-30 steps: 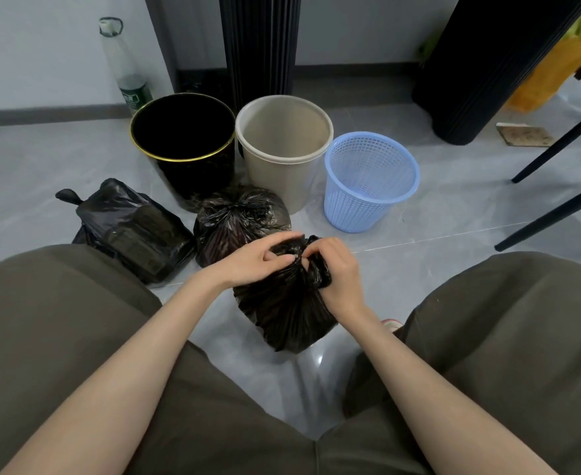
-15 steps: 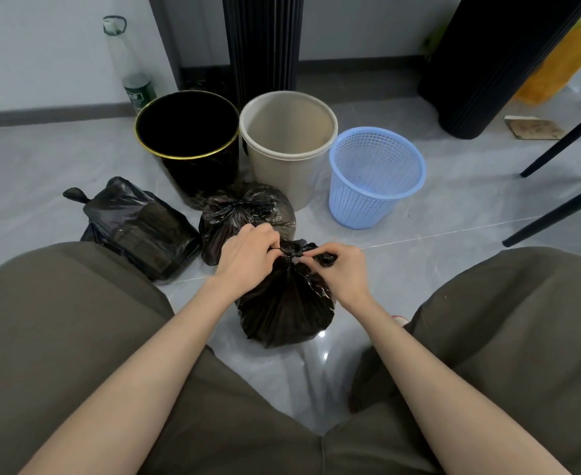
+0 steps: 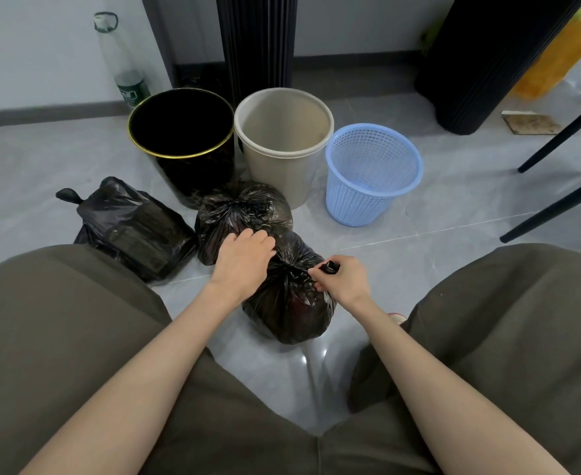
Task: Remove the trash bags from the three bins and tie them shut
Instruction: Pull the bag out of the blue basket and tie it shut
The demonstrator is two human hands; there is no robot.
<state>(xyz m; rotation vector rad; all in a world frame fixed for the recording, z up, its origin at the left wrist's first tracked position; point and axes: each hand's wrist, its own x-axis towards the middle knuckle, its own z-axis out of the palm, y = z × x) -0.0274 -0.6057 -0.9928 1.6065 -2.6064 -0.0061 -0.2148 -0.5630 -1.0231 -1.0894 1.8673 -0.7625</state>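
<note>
Three bins stand in a row on the floor: a black bin with a gold rim, a beige bin and a blue mesh basket. No bags line them. Three black trash bags lie in front. The left bag and the middle bag are knotted. The nearest bag sits between my knees. My right hand grips its twisted neck end. My left hand rests on the bag's upper left side, fingers curled over the plastic.
A clear plastic bottle stands by the wall at the back left. A black ribbed column rises behind the bins, a second one at the right. Black chair legs cross the right side. My knees frame the grey tiled floor.
My hands, close together at the bag's neck a second ago, have moved apart. The right hand has pulled the twisted end out to the right; the left hand has shifted up and left on the bag.
</note>
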